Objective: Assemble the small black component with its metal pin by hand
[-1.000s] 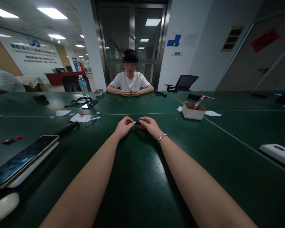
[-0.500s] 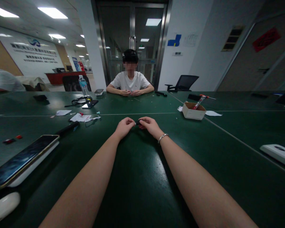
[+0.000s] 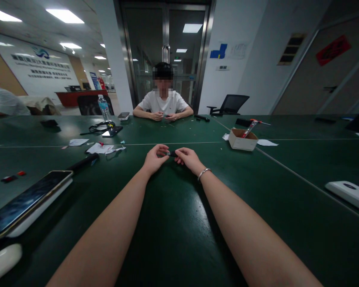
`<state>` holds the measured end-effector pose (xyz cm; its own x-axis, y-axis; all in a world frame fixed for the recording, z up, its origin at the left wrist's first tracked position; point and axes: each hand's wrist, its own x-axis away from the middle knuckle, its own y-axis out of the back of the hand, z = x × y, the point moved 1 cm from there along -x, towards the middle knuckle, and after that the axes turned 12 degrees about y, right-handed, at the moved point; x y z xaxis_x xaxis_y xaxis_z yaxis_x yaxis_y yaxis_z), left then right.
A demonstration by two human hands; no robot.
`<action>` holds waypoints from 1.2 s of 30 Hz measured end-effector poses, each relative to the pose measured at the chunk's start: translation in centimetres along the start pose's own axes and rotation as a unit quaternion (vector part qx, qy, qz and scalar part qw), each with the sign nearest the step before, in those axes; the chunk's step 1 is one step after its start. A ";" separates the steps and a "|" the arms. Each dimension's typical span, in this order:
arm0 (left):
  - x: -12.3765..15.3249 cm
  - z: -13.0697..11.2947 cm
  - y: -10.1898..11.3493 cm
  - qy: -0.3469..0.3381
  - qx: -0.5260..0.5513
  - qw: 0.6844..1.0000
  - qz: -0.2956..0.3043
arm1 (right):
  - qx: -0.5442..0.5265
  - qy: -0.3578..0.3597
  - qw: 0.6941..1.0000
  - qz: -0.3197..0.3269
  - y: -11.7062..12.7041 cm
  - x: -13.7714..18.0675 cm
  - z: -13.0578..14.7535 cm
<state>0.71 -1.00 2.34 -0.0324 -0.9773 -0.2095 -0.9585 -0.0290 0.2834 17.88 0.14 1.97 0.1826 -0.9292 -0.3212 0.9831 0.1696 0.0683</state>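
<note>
Both my forearms reach out over a dark green table. My left hand and my right hand meet fingertip to fingertip, each pinching one end of a small dark part with a silver tip. The part is too small to name. A silver bracelet sits on my right wrist. Across the table a person in a white shirt works with both hands on something small.
A phone lies on a white box at the near left, beside a black pen. Papers and a cable lie further left. A small cardboard box stands right, a white device far right.
My hands have stayed together on the small part; the fingers only shifted slightly and the view drifted a little.
</note>
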 end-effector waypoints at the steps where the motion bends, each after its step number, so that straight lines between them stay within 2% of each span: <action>1: 0.0 0.0 0.0 -0.001 0.006 1.000 0.003 | -0.001 0.001 1.000 0.002 0.0 0.0 -0.1; 10: -0.5 0.8 0.1 0.045 0.043 0.998 0.026 | -0.024 0.008 0.999 0.024 0.2 0.2 0.0; 16: -0.6 1.0 -0.2 0.086 0.020 0.996 0.034 | -0.005 0.028 0.999 0.046 0.1 0.4 0.4; 20: -0.5 0.7 -0.2 0.084 0.015 0.996 0.018 | -0.006 0.030 0.999 0.042 0.1 0.4 0.3; 25: -0.5 0.9 -0.2 0.081 0.016 0.995 0.047 | -0.006 0.032 0.998 0.048 0.1 0.4 0.2; 36: -0.6 1.3 -0.3 0.074 -0.020 0.996 0.052 | 0.003 0.028 0.999 0.041 -0.1 0.6 0.7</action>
<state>0.60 -0.14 1.13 -0.0853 -0.9957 -0.0374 -0.9404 0.0681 0.3332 17.93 -0.65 2.49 0.2627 -0.8927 -0.3662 0.9649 0.2424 0.1013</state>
